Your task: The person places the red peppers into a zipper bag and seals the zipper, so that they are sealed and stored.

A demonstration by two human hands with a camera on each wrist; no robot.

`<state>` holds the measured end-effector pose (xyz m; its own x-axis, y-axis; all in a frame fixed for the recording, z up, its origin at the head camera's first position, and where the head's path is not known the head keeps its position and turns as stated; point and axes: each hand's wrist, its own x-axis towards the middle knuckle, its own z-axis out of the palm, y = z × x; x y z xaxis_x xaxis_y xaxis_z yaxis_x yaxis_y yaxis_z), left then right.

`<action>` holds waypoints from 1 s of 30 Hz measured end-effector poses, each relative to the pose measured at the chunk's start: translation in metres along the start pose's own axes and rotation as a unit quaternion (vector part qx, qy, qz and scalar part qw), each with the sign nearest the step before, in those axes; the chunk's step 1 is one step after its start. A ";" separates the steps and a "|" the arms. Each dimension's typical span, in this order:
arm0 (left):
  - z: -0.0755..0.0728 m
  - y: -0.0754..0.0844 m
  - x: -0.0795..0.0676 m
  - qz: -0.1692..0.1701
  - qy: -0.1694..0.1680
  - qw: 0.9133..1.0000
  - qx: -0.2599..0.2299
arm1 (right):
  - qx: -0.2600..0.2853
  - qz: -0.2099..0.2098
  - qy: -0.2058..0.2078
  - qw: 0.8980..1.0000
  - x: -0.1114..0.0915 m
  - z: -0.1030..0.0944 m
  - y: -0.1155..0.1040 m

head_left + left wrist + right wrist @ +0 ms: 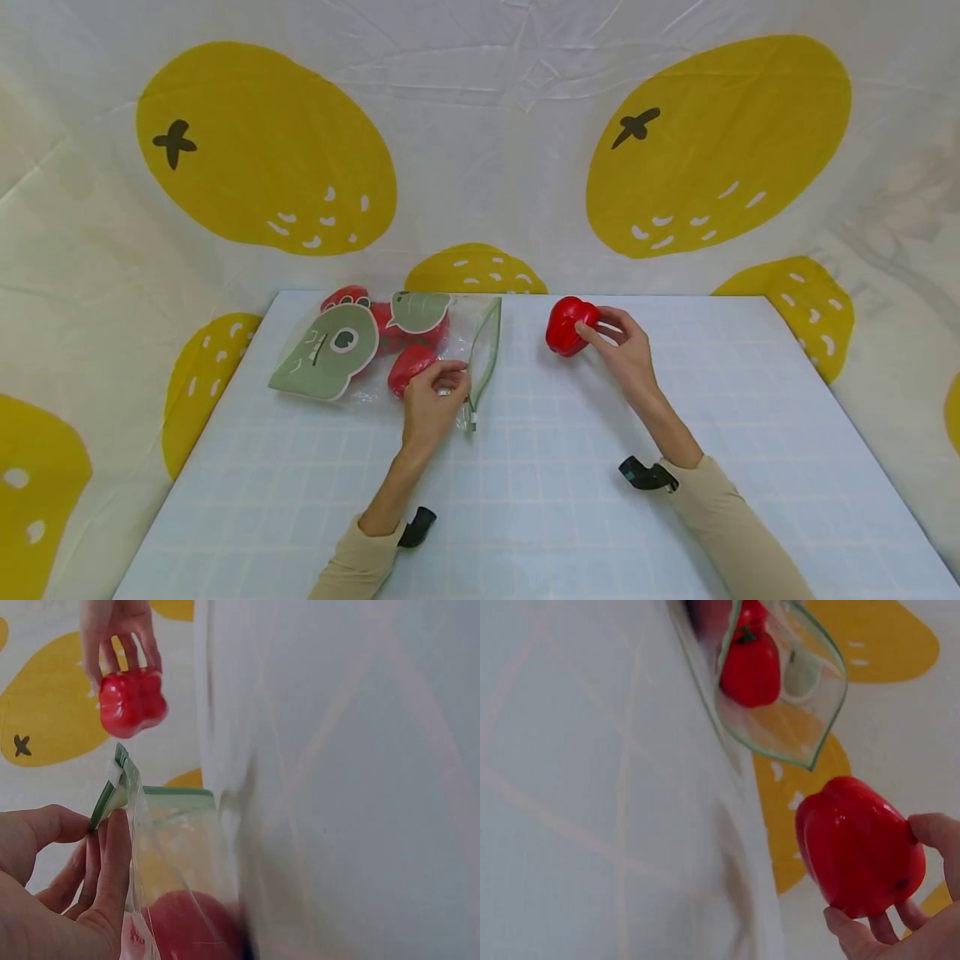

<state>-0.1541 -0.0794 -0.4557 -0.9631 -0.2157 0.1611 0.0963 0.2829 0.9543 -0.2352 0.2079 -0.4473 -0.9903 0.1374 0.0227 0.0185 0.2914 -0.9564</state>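
My right hand (626, 346) holds a shiny red bell pepper (567, 325) between thumb and fingers, raised above the table to the right of a clear zip bag (375, 408). The bag has a green rim (832, 724) and green cartoon prints. Its mouth stands open towards the pepper. My left hand (435, 404) pinches the bag's green zip edge (105, 799) between thumb and fingers. Several red items lie inside the bag; in the right wrist view one is a red bell pepper (751, 671) with a green stem. The prints partly hide the others.
The bag lies on a pale blue checked table (525, 500), near its back edge. Behind hangs a white cloth (487, 167) with large yellow fruit prints. A small black camera (648, 475) sits at the right wrist, and another black camera (417, 527) at the left.
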 end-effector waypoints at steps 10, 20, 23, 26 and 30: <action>-0.001 0.001 0.001 0.012 0.003 1.000 -0.004 | 0.037 -0.007 -0.035 0.999 -0.005 0.029 -0.006; -0.001 0.003 0.000 0.016 0.003 1.000 -0.003 | 0.050 -0.016 -0.053 0.997 -0.010 0.055 -0.010; 0.000 0.001 0.001 0.024 0.004 1.000 -0.013 | 0.059 -0.017 -0.062 0.996 -0.012 0.062 -0.011; 0.001 0.001 0.001 0.025 0.003 1.000 -0.011 | 0.064 -0.018 -0.071 0.995 -0.013 0.069 -0.010; 0.000 0.003 0.001 0.015 0.001 1.000 0.005 | 0.068 -0.019 -0.080 0.994 -0.014 0.078 -0.010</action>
<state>-0.1553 -0.0787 -0.4531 -0.9591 -0.2096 0.1903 0.1224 0.2993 0.9463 -0.2324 0.1294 -0.4609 -0.9994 -0.0270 0.0239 -0.0279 0.1608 -0.9866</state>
